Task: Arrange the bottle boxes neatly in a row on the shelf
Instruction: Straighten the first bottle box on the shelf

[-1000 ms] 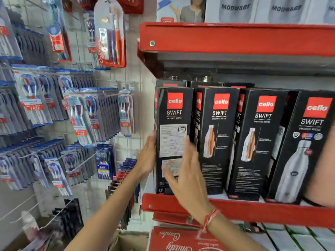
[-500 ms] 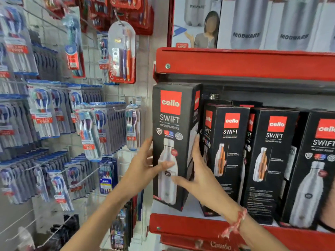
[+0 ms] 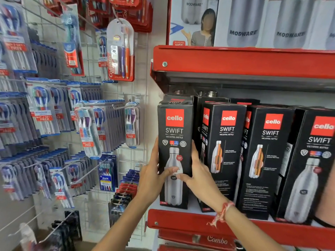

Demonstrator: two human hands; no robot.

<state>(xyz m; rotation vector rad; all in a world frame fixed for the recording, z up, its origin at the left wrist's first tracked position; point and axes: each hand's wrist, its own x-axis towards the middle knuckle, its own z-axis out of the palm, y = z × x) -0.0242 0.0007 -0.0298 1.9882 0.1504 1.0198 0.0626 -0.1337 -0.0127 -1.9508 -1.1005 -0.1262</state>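
Holding the leftmost bottle box (image 3: 175,153) upright at the left end of a red shelf (image 3: 190,221), a person grips it between both hands. The left hand (image 3: 151,180) wraps its left edge, thumb across the printed front; the right hand (image 3: 196,175) wraps the right edge, fingers tucked between this box and the second box (image 3: 223,151) beside it. A red thread bracelet (image 3: 222,212) circles the right wrist. The held box faces squarely forward, its base on or just above the shelf floor; which one cannot be told. Three more black boxes to the right stand turned at an angle, showing side panels. Toothbrush packs (image 3: 90,131) hang on a wire grid to the left.

To finish this step well, the box likely wants setting down flat, its front flush with the shelf lip, then the right fingers slid out gently so neither box tips. The angled neighbours probably need turning to match.
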